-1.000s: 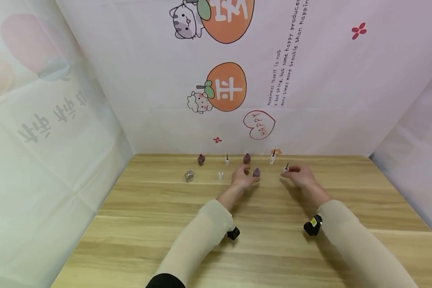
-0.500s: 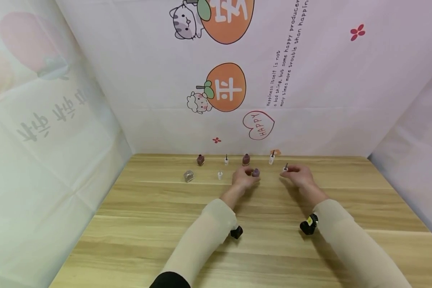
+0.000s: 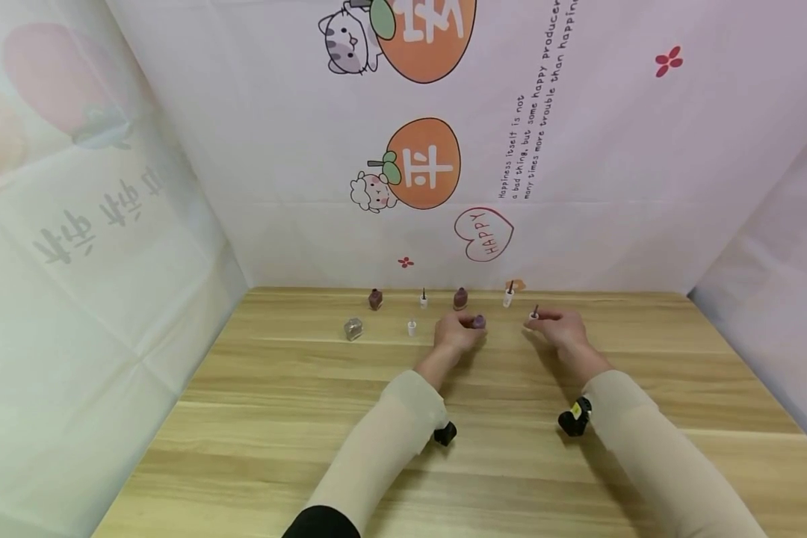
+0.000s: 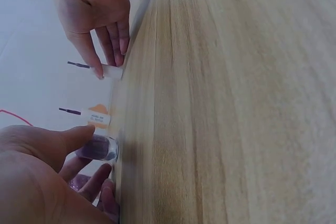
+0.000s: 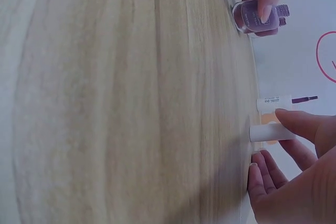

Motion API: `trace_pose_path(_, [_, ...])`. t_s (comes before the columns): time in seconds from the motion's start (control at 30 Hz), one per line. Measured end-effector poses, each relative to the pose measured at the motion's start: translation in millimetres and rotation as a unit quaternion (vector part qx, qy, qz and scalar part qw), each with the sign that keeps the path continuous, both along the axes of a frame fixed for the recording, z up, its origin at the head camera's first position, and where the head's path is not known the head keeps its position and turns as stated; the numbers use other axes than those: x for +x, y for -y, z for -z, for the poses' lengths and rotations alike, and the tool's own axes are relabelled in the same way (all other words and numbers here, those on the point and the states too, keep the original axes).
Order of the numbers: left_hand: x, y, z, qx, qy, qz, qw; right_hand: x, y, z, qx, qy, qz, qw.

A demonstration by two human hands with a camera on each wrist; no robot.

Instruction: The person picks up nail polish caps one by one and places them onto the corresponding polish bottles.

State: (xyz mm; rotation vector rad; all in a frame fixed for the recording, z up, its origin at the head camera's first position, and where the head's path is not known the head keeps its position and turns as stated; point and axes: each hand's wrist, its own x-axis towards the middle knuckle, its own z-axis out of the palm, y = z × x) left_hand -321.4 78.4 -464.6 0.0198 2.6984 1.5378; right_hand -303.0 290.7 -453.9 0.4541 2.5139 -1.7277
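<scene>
My left hand (image 3: pixel 456 334) pinches a purple nail polish bottle (image 3: pixel 479 322) standing uncapped on the wooden table. In the right wrist view its thumb lies across the front of that glass bottle (image 5: pixel 257 17). To the right, my right hand (image 3: pixel 565 332) holds a white brush cap (image 5: pixel 270 132) between thumb and fingers. That cap stands on the table with its dark brush pointing up, as the left wrist view shows. Just behind the purple bottle is a dark plum polish bottle (image 3: pixel 460 300). Another white brush cap (image 3: pixel 508 297) stands upright between and behind the hands.
Left of my hands stand a dark red bottle (image 3: pixel 375 300), a clear bottle (image 3: pixel 353 329) and two white brush caps, one at the back (image 3: pixel 424 301) and one nearer (image 3: pixel 412 328). A printed white cloth (image 3: pixel 309 239) hangs along the table's back edge.
My left hand's fingers have closed in on the purple bottle, after standing spread around it a second ago. The right hand and its brush cap have hardly moved.
</scene>
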Motion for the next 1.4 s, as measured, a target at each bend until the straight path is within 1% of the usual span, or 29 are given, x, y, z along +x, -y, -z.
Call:
trace_pose_path(0.13, [1.8, -0.5, -0.5, 0.003, -0.003, -0.006, 1.0, 1.1, 0.4, 0.5, 0.0, -0.002, 0.003, 1.0])
trace_pose_path(0.3, [3.0, 0.6, -0.7, 0.007, -0.004, -0.005, 1.0, 1.4, 1.0, -0.5, 0.001, -0.002, 0.002, 1.0])
trace_pose_path(0.53, [4.3, 7.6, -7.2, 0.037, 0.01, 0.013, 0.9992, 7.3, -0.7, -4.5, 0.022, -0.003, -0.025, 0.9994])
trace_pose_path(0.7, [6.7, 11.8, -8.9, 0.033, 0.004, 0.026, 0.9991, 14.2, 0.8, -8.5, 0.021, -0.009, -0.041, 0.9989])
trace_pose_path(0.87, [10.2, 16.0, -11.8, 0.05, 0.003, 0.055, 0.9972, 21.3, 1.0, -14.8, -0.006, -0.023, -0.062, 0.9978])
trace_pose_path(1.0, [13.6, 19.4, -14.9, 0.09, 0.01, 0.087, 0.9922, 27.4, 0.7, -19.2, -0.029, -0.04, -0.078, 0.9957])
trace_pose_path(1.1, [15.4, 21.8, -15.8, 0.118, 0.018, 0.104, 0.9874, 32.5, 0.6, -21.4, -0.038, -0.047, -0.085, 0.9945])
trace_pose_path(1.17, [16.5, 23.4, -16.1, 0.13, 0.021, 0.112, 0.9849, 35.6, 1.4, -22.6, -0.035, -0.047, -0.088, 0.9944])
trace_pose_path(1.3, [18.7, 27.1, -16.7, 0.138, 0.024, 0.119, 0.983, 41.4, 2.8, -25.3, -0.013, -0.054, -0.1, 0.9935])
trace_pose_path(1.4, [20.9, 30.0, -18.2, 0.138, 0.02, 0.125, 0.9824, 45.4, 3.3, -27.5, 0.004, -0.065, -0.111, 0.9917])
